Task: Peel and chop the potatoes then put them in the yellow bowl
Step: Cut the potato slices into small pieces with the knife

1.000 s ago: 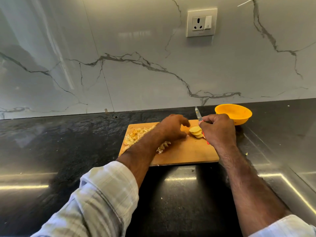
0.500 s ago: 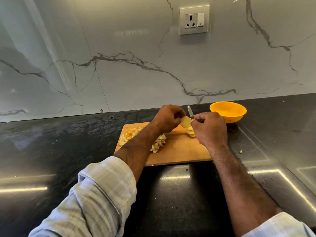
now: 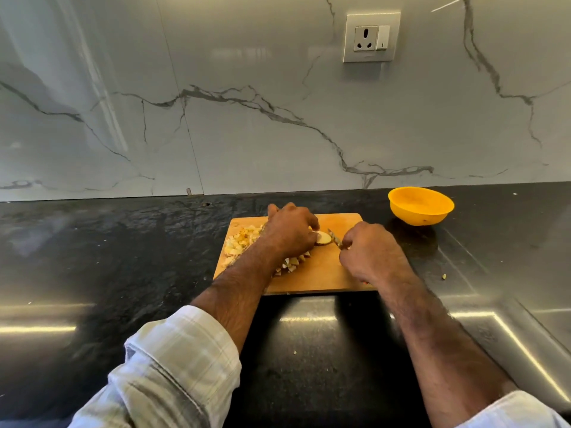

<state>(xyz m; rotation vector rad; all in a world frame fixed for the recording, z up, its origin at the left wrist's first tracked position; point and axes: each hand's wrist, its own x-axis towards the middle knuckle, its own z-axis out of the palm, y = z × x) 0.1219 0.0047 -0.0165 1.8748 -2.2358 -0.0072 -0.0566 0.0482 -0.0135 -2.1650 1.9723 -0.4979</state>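
Left hand [image 3: 289, 233] presses a pale potato slice [image 3: 323, 238] onto the wooden chopping board [image 3: 327, 270], fingers curled over it. Right hand [image 3: 372, 253] grips a small knife [image 3: 334, 237], fingers wrapped around the handle, blade tip at the slice. Chopped potato pieces [image 3: 241, 242] heaped on the board's left. Round yellow plastic bowl [image 3: 420, 206] sits on the black tabletop [image 3: 123, 257], near the board's far right corner.

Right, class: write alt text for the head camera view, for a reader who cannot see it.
A person's left hand holds a potato slice on a wooden cutting board while the right hand grips a small knife at it. Chopped potato pieces lie on the board's left; a yellow bowl stands on the black counter beyond.
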